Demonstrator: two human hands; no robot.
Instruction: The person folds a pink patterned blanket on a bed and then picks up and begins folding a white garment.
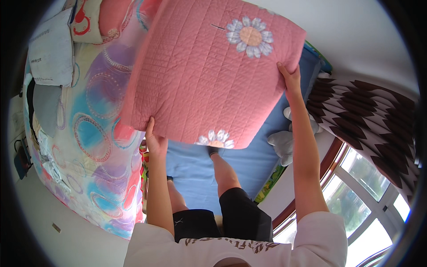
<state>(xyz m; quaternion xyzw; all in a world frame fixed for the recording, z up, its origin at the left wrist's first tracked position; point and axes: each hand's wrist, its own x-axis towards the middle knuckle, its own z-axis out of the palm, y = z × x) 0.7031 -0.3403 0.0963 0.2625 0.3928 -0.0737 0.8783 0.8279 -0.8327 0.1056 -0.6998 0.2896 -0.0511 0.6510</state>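
Note:
A folded pink quilted coverlet (200, 76) with large white daisies is held up before me. My left hand (155, 142) grips its lower left edge, the thumb lying on the near face. On the far right, my right hand (291, 78) clasps the side edge near the upper right corner. Beneath the coverlet, my feet are on a blue sheet (190, 173); the coverlet hides the sheet's middle and far part. The fingers behind the fabric are out of sight.
To the left is a bed with a multicoloured patterned sheet (93, 137), pillows (53, 50) and a grey cloth (47, 108). A grey-white plush toy (282, 143) lies at the blue sheet's right edge. Dark-patterned curtains (360, 110) and a window (353, 200) are at the right.

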